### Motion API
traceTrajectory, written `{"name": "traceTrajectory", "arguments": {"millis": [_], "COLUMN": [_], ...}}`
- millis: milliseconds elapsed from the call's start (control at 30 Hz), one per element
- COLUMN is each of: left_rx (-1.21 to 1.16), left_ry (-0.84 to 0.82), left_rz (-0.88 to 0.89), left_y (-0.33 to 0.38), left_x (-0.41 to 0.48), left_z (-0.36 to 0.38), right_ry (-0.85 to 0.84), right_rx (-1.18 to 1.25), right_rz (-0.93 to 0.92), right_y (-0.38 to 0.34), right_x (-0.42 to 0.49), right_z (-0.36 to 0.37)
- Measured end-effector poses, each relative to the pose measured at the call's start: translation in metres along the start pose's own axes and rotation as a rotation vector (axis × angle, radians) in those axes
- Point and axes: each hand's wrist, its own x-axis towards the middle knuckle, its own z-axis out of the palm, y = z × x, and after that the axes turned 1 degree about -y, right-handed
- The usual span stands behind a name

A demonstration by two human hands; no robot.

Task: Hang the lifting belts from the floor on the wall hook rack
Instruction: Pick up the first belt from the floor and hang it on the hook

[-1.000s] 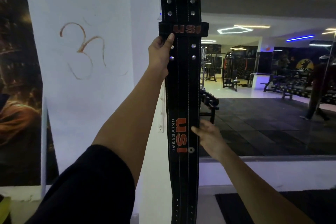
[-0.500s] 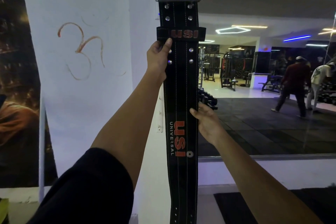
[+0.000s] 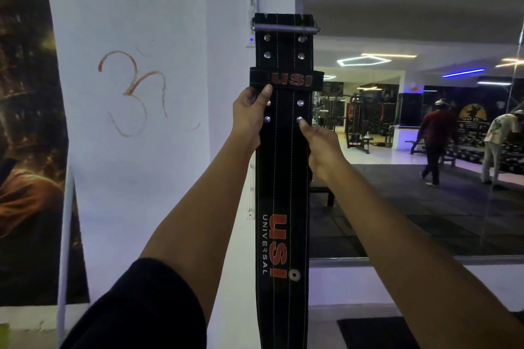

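— Where's the belt?
— The long black leather lifting belt (image 3: 280,178) with orange USI lettering hangs upright against the white pillar corner (image 3: 226,65), steel buckle bar (image 3: 285,28) topmost.
— Hands?
— Left hand (image 3: 249,117) pinches its left edge below the loop; right hand (image 3: 321,147) wraps the right edge, thumb on a rivet.

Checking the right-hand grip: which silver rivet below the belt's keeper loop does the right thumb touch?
The lower right rivet on the black leather lifting belt; the right hand thumb tip meets it, the others stay untouched.

Belt (image 3: 282,178) hanging upright before wall corner (image 3: 226,150); hands (image 3: 249,119) gripping either edge below buckle (image 3: 285,28); mirror (image 3: 411,122) right.
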Motion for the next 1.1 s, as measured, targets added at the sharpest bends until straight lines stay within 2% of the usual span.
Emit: {"name": "traceTrajectory", "arguments": {"millis": [167, 267, 400, 533, 600, 733, 833, 933, 1100], "left_rx": [0.006, -0.009, 0.015, 0.0, -0.059, 0.038, 0.061, 0.048, 0.055], "left_ry": [-0.016, -0.039, -0.076, -0.209, -0.167, -0.027, -0.02, 0.004, 0.012], "left_rz": [0.002, -0.008, -0.02, -0.118, -0.108, 0.13, 0.207, 0.219, 0.238], "left_y": [0.0, -0.005, -0.007, 0.001, 0.013, 0.02, 0.013, 0.003, -0.017], "left_x": [-0.004, -0.005, 0.003, 0.02, 0.035, 0.068, 0.08, 0.096, 0.128], "left_z": [-0.001, 0.001, 0.002, 0.001, 0.007, 0.023, 0.025, 0.021, 0.0], "right_ry": [-0.063, -0.024, -0.042, -0.021, -0.016, 0.05, -0.043, -0.13, -0.08], "right_rx": [0.036, 0.016, 0.013, 0.08, 0.096, -0.031, -0.108, -0.155, -0.099], "right_rz": [-0.07, -0.047, -0.041, -0.084, -0.107, -0.264, -0.421, -0.565, -0.73], "right_y": [-0.039, -0.062, -0.069, -0.075, -0.075, -0.069, -0.069, -0.065, -0.049], "right_x": [0.011, 0.02, 0.04, 0.06, 0.07, 0.094, 0.114, 0.137, 0.172], "right_z": [0.01, 0.012, 0.009, 0.009, 0.012, 0.016, 0.011, 0.014, 0.034]}}
